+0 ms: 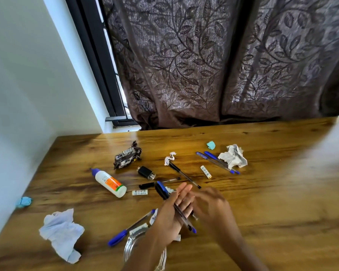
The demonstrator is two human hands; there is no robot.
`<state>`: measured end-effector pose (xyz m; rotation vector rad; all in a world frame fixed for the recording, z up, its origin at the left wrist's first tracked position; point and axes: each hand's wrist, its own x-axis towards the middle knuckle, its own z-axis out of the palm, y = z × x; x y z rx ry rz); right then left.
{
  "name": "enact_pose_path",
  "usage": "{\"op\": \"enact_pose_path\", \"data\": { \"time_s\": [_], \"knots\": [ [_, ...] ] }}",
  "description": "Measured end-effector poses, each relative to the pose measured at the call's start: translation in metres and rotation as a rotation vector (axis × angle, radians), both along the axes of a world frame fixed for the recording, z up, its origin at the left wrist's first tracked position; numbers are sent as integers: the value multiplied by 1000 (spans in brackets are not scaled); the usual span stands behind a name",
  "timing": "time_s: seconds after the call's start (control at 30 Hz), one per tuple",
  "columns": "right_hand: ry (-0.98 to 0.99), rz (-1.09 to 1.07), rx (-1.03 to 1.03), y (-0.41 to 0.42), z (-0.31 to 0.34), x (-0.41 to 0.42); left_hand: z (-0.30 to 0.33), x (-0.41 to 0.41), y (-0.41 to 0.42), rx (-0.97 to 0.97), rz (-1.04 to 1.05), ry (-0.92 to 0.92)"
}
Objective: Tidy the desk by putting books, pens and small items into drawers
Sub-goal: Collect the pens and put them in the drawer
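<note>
Low in the middle of the frame, the left hand (169, 216) lies palm up with straight fingers, and a bundle of pens (174, 207) rests across it. Their long axis runs from upper left to lower right, with black and blue caps sticking out past the fingers at the upper left and one blue end at the lower right. How many pens are in the bundle is hard to make out. The right hand (211, 208) is just beside the left, blurred by motion; whether it grips anything I cannot tell.

On the desk (272, 192), a blue-capped pen (130, 227) lies at the lower left of the hands, slanting up to the right, its upper end hidden behind the left hand. Two blue pens (216, 162) lie side by side at the upper right, slanting down to the right. Two black pens (184, 175) lie above the hands. A glue bottle (110, 182) lies on its side at the left, its blue tip pointing to the upper left. A clear glass thing (129, 249) under the left wrist is partly covered.
</note>
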<state>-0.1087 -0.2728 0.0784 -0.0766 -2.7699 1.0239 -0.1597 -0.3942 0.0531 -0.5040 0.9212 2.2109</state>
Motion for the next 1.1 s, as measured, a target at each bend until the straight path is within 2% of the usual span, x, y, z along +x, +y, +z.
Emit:
{"op": "enact_pose_path", "data": {
  "time_s": [0.13,0.23,0.43,0.63,0.77,0.97,1.1],
  "knots": [
    [23,-128,115,40,-2,-52,-2,-8,-7,63,-5,-7],
    [-33,-175,239,67,-21,-90,-4,-11,-8,85,-40,-22],
    [-156,-152,503,85,-44,-129,-1,-18,-8,51,-99,-18],
    [-214,-163,656,84,-52,-141,-2,-21,-8,42,-112,-35],
    [-212,-184,609,82,-48,-143,-3,-22,-6,32,-103,-25],
    [-312,-264,296,88,-42,-148,-3,-23,-5,38,-85,-42],
    [-385,-292,233,88,-41,-146,-3,-21,-5,36,-82,-41]
  ]
}}
